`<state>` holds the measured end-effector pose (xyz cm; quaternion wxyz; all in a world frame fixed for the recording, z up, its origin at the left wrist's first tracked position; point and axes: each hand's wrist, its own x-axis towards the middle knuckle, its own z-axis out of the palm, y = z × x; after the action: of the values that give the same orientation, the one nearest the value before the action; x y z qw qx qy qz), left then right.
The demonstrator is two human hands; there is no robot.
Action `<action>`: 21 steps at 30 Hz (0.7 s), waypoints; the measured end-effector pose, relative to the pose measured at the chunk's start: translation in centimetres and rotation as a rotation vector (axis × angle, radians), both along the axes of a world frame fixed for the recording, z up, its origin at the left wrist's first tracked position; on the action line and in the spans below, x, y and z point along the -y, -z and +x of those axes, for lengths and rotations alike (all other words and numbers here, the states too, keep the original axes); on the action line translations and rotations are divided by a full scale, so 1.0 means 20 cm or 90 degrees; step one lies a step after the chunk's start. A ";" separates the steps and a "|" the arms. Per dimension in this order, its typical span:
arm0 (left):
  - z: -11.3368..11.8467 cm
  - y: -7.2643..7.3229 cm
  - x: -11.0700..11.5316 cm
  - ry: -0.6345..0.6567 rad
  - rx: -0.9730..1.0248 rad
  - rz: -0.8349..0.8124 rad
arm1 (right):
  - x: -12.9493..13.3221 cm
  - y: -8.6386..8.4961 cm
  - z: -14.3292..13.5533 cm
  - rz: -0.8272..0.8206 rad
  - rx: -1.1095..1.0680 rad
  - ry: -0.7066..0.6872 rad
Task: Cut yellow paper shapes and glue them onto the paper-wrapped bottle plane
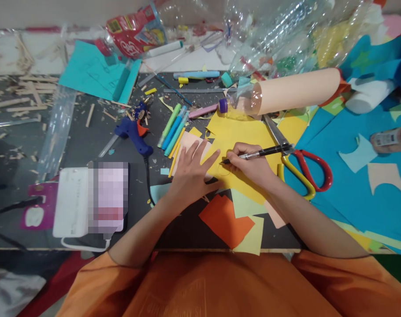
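My right hand [248,163] grips a black pen [261,152], its tip touching a sheet of yellow paper [233,136]. A thin curved line shows on the paper near the tip. My left hand [194,169] lies flat with fingers spread, over the yellow sheet's left edge and a pale pink piece of paper [187,143]. Just right of my right hand are scissors [314,169] with one red and one yellow handle, blades pointing away from me. Orange paper [223,220] and pale green pieces lie below my hands.
Several markers [174,127] and a blue glue gun [134,136] lie to the left, near a phone [111,198] and a white power bank [70,202]. A paper-wrapped bottle [296,92] lies behind my hands. Blue paper [346,207] covers the right side; clear bottles crowd the back.
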<state>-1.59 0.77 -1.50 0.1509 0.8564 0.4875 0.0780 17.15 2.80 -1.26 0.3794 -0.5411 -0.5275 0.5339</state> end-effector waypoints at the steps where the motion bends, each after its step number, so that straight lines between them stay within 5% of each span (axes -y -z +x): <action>1: 0.00 0.00 0.00 0.000 -0.002 -0.001 | 0.00 0.00 0.00 -0.004 -0.016 0.009; 21: 0.01 -0.02 -0.01 -0.006 -0.009 -0.027 | 0.00 0.00 0.00 0.005 0.012 0.008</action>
<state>-1.46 0.95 -1.14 0.1655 0.8512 0.4941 0.0623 17.14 2.79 -1.35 0.3798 -0.5481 -0.5295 0.5244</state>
